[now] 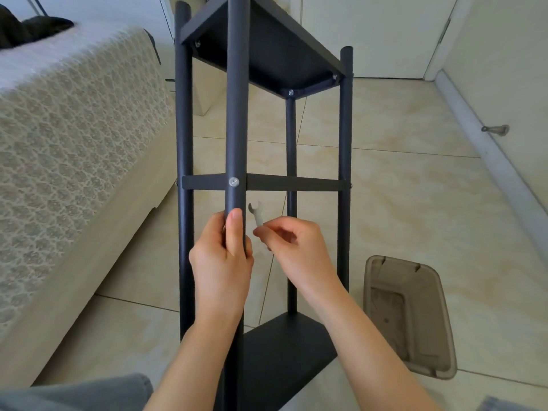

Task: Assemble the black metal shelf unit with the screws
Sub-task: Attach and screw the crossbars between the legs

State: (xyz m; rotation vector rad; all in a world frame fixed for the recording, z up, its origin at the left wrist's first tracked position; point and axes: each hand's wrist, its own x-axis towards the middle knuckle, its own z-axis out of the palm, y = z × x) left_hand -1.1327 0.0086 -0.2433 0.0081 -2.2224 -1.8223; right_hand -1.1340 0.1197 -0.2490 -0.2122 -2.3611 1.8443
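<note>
A home bedroom: a bed under a beige lace-patterned cover (74, 137), glossy cream floor tiles (400, 188), white cupboard doors (370, 34).

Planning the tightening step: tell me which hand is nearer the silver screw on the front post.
Left. The left hand grips the post just below the screw; the right hand, pinching a wrench, sits lower and to its right.

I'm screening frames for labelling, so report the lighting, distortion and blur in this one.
Head view: soft, even light, no hard shadows on the floor tiles; the wide-angle lens stretches the front post toward the bottom edge; the wrench pinched by the right hand is smeared, while the screw and the left hand gripping the post look sharp.
</note>
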